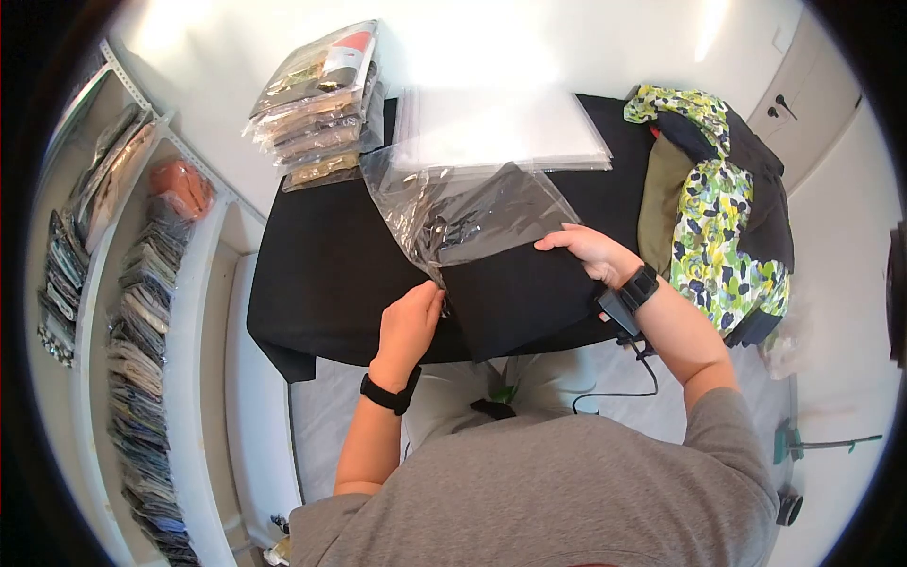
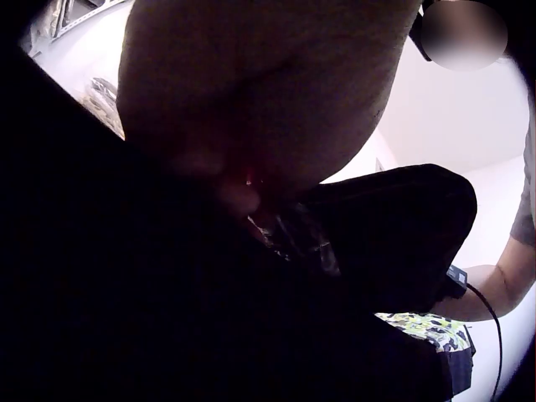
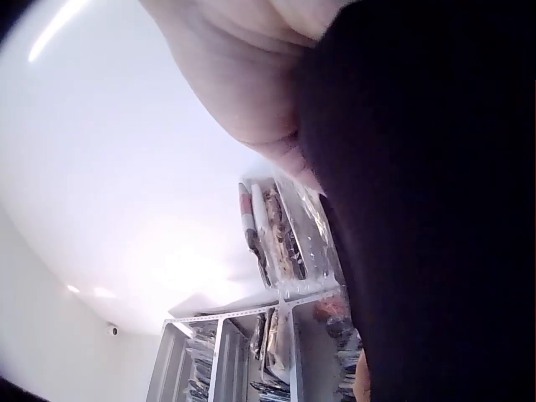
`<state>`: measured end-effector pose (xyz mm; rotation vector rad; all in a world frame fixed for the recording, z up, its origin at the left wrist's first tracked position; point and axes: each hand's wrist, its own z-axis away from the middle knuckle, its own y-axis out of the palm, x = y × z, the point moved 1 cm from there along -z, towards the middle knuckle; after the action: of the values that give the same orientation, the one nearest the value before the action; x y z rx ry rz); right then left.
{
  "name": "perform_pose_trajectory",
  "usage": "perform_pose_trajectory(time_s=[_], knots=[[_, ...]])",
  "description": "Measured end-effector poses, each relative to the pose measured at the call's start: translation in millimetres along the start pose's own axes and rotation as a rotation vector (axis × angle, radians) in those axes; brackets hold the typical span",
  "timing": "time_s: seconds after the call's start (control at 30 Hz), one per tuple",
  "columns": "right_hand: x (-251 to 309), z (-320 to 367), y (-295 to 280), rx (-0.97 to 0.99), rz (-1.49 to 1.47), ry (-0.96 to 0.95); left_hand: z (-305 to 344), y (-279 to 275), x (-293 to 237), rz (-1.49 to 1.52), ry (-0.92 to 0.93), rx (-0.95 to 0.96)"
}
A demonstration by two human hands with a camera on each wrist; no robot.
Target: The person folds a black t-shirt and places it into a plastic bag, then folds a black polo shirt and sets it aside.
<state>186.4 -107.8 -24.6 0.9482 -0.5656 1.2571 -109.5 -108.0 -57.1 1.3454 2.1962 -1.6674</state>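
Observation:
A folded black garment (image 1: 515, 293) lies partly inside a clear plastic bag (image 1: 402, 194), its near part sticking out toward the body. At the bag's near left corner my left hand (image 1: 408, 326) pinches the gathered plastic, fingers curled. My right hand (image 1: 595, 253) holds the garment's right edge, thumb on top and the other fingers hidden beneath. Dark cloth (image 3: 435, 184) fills much of the right wrist view, right against the palm. The left wrist view is very dark, with a strip of shiny plastic (image 2: 310, 239) below the fingers.
A black-covered table (image 1: 316, 255) bears a pile of bagged garments (image 1: 326, 104) at back left and a stack of clear bags (image 1: 501, 123) behind. Patterned and dark clothes (image 1: 713, 217) heap at the right. Shelves (image 1: 194, 274) of packed garments line the left; a cable (image 1: 652, 378) hangs by the right wrist.

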Motion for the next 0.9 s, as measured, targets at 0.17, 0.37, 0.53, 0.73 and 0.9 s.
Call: perform_pose_trajectory(time_s=[0.17, 0.37, 0.53, 0.73, 0.9], knots=[[12, -25, 3, 0.217, -0.083, 0.065, 6, -6, -2, 0.103, 0.041, -0.010], [17, -37, 22, -0.018, -0.015, -0.209, 18, -6, -8, 0.076, 0.023, -0.105], [20, -5, 50, -0.132, -0.080, -0.310, 21, 2, -8, 0.016, 0.045, -0.198], [1, -27, 28, -0.267, 0.002, -0.573, 16, 16, -23, 0.056, 0.124, -0.269], [-4, -22, 33, -0.512, -0.023, -0.512, 8, 26, -45, 0.166, 0.120, -0.260]])
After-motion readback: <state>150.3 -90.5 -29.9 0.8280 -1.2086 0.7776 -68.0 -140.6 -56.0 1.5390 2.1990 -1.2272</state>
